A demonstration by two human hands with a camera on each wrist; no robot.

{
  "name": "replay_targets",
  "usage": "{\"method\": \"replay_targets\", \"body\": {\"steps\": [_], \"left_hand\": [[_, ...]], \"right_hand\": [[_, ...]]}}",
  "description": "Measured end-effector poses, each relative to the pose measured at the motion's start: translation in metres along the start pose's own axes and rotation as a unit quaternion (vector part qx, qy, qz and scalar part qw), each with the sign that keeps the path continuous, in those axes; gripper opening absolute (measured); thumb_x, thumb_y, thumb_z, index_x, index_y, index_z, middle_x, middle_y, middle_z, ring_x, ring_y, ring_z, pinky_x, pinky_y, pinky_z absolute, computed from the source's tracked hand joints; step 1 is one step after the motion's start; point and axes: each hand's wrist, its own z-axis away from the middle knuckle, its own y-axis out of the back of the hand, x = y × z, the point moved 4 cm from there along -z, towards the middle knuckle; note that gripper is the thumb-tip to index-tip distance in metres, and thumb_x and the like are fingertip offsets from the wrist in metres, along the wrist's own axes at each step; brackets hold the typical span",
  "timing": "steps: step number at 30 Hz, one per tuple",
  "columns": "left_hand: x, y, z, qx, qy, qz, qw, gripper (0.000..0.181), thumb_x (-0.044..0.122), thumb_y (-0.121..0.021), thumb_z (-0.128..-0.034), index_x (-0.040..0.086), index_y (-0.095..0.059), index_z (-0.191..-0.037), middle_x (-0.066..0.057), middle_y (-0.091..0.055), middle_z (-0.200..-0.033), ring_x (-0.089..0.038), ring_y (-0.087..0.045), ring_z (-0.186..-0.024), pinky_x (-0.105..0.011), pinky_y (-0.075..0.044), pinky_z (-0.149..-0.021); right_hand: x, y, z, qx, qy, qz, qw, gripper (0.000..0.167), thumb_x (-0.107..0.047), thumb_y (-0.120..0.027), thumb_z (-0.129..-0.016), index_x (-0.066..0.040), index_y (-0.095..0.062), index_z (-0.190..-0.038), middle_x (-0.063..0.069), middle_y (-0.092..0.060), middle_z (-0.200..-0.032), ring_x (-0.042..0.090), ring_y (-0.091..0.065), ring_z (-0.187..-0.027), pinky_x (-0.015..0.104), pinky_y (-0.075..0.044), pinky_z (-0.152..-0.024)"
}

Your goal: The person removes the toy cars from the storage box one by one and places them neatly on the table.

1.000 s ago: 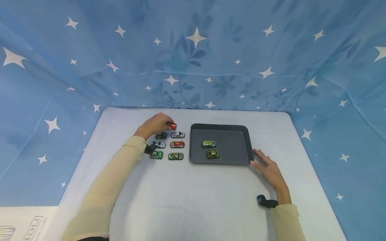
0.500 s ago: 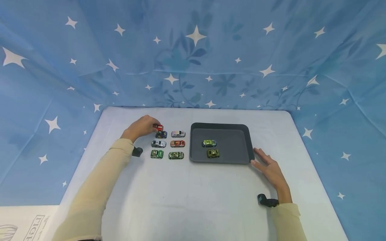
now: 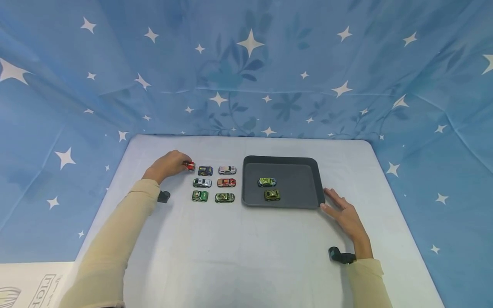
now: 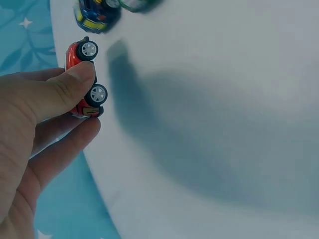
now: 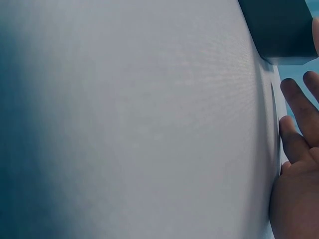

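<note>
In the head view my left hand (image 3: pixel 168 165) pinches a red toy car (image 3: pixel 189 165) just left of the grouped cars. The left wrist view shows thumb and fingers around that red toy car (image 4: pixel 84 79), its wheels facing the camera and a shadow on the cloth. My right hand (image 3: pixel 345 217) lies at the right side of the dark grey tray (image 3: pixel 285 205), thumb and fingertips at its near corner with the fingers extended. Inside the tray sit a yellow-green toy car (image 3: pixel 267 182) and an olive toy car (image 3: pixel 272 195).
Left of the tray, toy cars stand in two columns: blue (image 3: pixel 205 171), silver (image 3: pixel 202 183) and green (image 3: pixel 200 196), then white (image 3: pixel 227 170), orange (image 3: pixel 226 182) and camouflage (image 3: pixel 224 197). A blue star-patterned curtain (image 3: pixel 246 115) rises behind the white table (image 3: pixel 246 252).
My left hand has carried the red car leftward, from above the white car past the blue one to the outer side of the group. My right hand stays at the tray.
</note>
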Motion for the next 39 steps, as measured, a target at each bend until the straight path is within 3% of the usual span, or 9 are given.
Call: {"method": "replay_targets", "body": {"steps": [8,18,25,32,36,39], "left_hand": [[-0.010,-0.008,0.006,0.003,0.007,-0.001,1.0000,0.025,-0.006,-0.076,-0.0956,-0.007,-0.077,-0.121,-0.020,-0.077,-0.115,-0.039,-0.071,-0.111,-0.053,-0.055,-0.100],[-0.020,-0.015,0.014,0.011,0.010,-0.007,0.9999,0.024,-0.007,-0.078,-0.0939,-0.005,-0.077,-0.118,-0.019,-0.077,-0.112,-0.038,-0.072,-0.107,-0.053,-0.057,-0.098],[-0.021,-0.019,0.012,0.009,0.020,-0.008,0.9997,0.029,-0.004,-0.078,-0.0958,-0.007,-0.074,-0.124,-0.021,-0.076,-0.114,-0.037,-0.071,-0.105,-0.053,-0.056,-0.096],[-0.022,-0.021,0.013,0.006,0.031,0.003,0.9995,0.032,-0.003,-0.078,-0.0960,-0.007,-0.072,-0.127,-0.023,-0.074,-0.118,-0.040,-0.070,-0.112,-0.056,-0.053,-0.103],[-0.021,-0.018,0.015,-0.008,0.047,0.028,0.9985,0.045,0.002,-0.077,-0.0976,-0.005,-0.065,-0.140,-0.026,-0.068,-0.134,-0.044,-0.063,-0.124,-0.059,-0.048,-0.109],[-0.021,-0.014,0.015,-0.003,0.053,0.054,0.9971,0.069,0.014,-0.077,-0.0991,0.003,-0.047,-0.161,-0.027,-0.049,-0.158,-0.048,-0.046,-0.145,-0.063,-0.035,-0.119]], "right_hand": [[0.000,0.000,0.001,0.005,0.001,-0.007,1.0000,0.078,-0.038,-0.074,-0.102,-0.016,-0.039,-0.168,0.014,-0.019,-0.176,0.044,0.005,-0.162,0.068,0.002,-0.126],[-0.001,-0.002,0.001,0.004,0.000,0.001,1.0000,0.078,-0.041,-0.074,-0.102,-0.017,-0.038,-0.168,0.014,-0.019,-0.176,0.045,0.003,-0.162,0.069,0.002,-0.126],[-0.001,-0.001,0.001,0.004,-0.003,0.008,1.0000,0.079,-0.043,-0.073,-0.102,-0.018,-0.038,-0.168,0.013,-0.019,-0.176,0.047,0.003,-0.162,0.071,0.001,-0.124],[-0.002,0.000,0.001,0.004,0.003,0.009,0.9999,0.079,-0.043,-0.073,-0.103,-0.018,-0.038,-0.168,0.013,-0.019,-0.176,0.044,0.002,-0.162,0.069,0.001,-0.125],[-0.003,0.001,0.000,0.003,0.000,0.015,0.9999,0.079,-0.045,-0.072,-0.103,-0.018,-0.037,-0.169,0.013,-0.018,-0.176,0.045,0.001,-0.162,0.071,0.000,-0.125],[-0.002,0.002,0.000,0.002,0.000,0.017,0.9999,0.079,-0.045,-0.072,-0.103,-0.018,-0.037,-0.169,0.013,-0.018,-0.176,0.045,0.000,-0.162,0.071,0.000,-0.125]]}}
